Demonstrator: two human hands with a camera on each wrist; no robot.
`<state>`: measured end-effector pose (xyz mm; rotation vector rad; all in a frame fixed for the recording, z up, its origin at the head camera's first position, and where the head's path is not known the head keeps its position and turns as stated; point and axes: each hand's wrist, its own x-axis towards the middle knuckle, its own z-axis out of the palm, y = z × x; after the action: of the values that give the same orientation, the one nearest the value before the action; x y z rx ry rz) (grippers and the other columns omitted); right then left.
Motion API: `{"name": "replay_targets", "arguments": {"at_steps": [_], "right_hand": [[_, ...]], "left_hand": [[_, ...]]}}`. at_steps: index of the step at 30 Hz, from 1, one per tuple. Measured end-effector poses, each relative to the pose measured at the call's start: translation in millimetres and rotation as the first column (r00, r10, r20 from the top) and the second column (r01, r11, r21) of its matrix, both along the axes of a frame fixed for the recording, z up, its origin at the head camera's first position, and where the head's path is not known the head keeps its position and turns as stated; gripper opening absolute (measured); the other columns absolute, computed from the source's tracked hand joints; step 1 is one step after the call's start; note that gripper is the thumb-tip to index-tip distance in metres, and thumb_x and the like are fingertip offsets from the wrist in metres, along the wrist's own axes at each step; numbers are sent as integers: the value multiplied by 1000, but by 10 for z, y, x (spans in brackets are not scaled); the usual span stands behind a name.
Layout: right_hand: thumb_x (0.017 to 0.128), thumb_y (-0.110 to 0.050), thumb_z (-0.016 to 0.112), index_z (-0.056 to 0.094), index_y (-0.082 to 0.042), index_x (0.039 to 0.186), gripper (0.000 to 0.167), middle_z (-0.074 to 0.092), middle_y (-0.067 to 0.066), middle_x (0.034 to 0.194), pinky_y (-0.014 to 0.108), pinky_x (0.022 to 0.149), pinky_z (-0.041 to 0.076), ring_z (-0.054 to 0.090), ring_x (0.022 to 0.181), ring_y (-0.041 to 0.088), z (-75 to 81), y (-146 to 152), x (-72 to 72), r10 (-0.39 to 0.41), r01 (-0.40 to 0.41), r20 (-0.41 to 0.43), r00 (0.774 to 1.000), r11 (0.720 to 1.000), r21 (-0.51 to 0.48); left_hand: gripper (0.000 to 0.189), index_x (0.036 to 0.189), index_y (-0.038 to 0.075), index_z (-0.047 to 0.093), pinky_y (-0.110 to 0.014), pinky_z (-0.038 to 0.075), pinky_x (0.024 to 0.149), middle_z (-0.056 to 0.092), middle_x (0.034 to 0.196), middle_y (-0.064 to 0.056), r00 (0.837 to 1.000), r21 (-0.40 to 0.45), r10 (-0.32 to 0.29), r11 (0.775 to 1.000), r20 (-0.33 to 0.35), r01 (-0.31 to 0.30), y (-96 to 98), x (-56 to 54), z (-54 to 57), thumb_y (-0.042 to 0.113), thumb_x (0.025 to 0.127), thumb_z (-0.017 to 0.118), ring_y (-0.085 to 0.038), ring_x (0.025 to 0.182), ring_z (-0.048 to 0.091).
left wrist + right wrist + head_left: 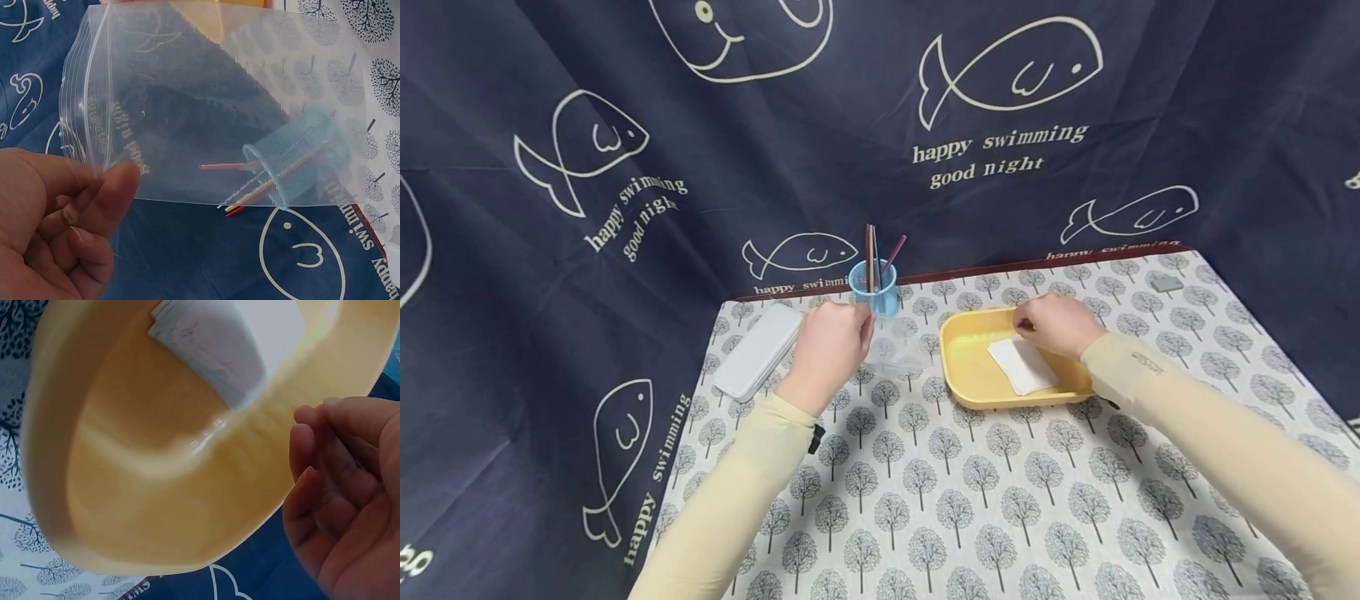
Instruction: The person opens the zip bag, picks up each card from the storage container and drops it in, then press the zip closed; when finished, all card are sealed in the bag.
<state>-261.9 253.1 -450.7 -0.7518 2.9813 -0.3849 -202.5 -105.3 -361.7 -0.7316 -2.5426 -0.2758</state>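
My left hand [831, 350] pinches a clear zip bag [206, 87] near one end of its zip strip, between thumb and fingers. The bag hangs flat and see-through; the blue cup shows through it in the left wrist view. Over the far right part of a yellow tray [964, 358], my right hand [1062, 323] has its fingers loosely curled. Nothing shows between those fingers in the right wrist view. A small stack of white paper slips [209, 353] lies in the tray, with faint pinkish marks on top.
Behind the left hand stands a light blue cup [886, 302] with several pencils [872, 250]. A long white case [760, 352] lies left of the left hand. A small grey block [1166, 283] sits at the back right. Dark blue fish-print cloth [820, 167] hangs behind the table.
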Motion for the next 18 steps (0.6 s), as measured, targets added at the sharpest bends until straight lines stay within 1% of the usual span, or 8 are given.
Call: {"name": "replay_targets", "arguments": {"at_steps": [5, 8, 11, 14, 16, 18], "right_hand": [[87, -2, 78, 77, -8, 91, 8, 75, 4, 86, 50, 79, 59, 70, 79, 27, -57, -3, -39, 25, -26, 13, 1000, 998, 52], [86, -3, 81, 77, -6, 97, 12, 75, 8, 90, 51, 81, 59, 71, 81, 28, -96, -16, -50, 53, -55, 24, 998, 995, 85], [83, -8, 85, 76, -5, 100, 19, 75, 9, 92, 50, 82, 59, 71, 82, 27, -130, -26, -56, 85, -90, 55, 995, 991, 101], [79, -14, 90, 76, -5, 105, 31, 76, 10, 97, 52, 85, 59, 72, 87, 29, -148, -26, -56, 116, -124, 77, 990, 986, 114], [75, -20, 93, 77, -6, 107, 39, 76, 8, 98, 52, 85, 59, 72, 88, 29, -156, -19, -60, 130, -140, 82, 988, 981, 135], [71, -25, 96, 76, -8, 108, 45, 74, 5, 96, 51, 83, 59, 71, 86, 27, -164, -9, -65, 140, -151, 77, 987, 974, 168]], "left_hand": [[15, 81, 4, 72, -42, 54, 51, 68, 64, -8, 1000, -1, -5, 1000, -7, 5, -4, 9, -1, 8, 96, 72, -30, 57, 68], [16, 80, 5, 73, -41, 53, 50, 68, 63, -7, 1000, -6, 0, 1000, -3, 0, -2, 20, 4, 9, 96, 72, -28, 55, 66], [16, 81, 5, 74, -38, 52, 49, 68, 64, -6, 1000, -13, 5, 1000, 20, -5, 6, 33, 13, 9, 96, 73, -25, 54, 65], [16, 82, 5, 75, -35, 52, 50, 69, 66, -6, 999, -14, 5, 1000, 50, -5, 15, 45, 19, 10, 97, 73, -22, 54, 64], [16, 82, 5, 75, -33, 52, 50, 70, 67, -6, 998, -9, 3, 1000, 66, -3, 22, 49, 23, 10, 97, 73, -20, 53, 63], [17, 81, 6, 74, -33, 52, 51, 69, 66, -6, 998, -8, 5, 1000, 68, -4, 25, 50, 23, 10, 98, 72, -20, 53, 63]]}}
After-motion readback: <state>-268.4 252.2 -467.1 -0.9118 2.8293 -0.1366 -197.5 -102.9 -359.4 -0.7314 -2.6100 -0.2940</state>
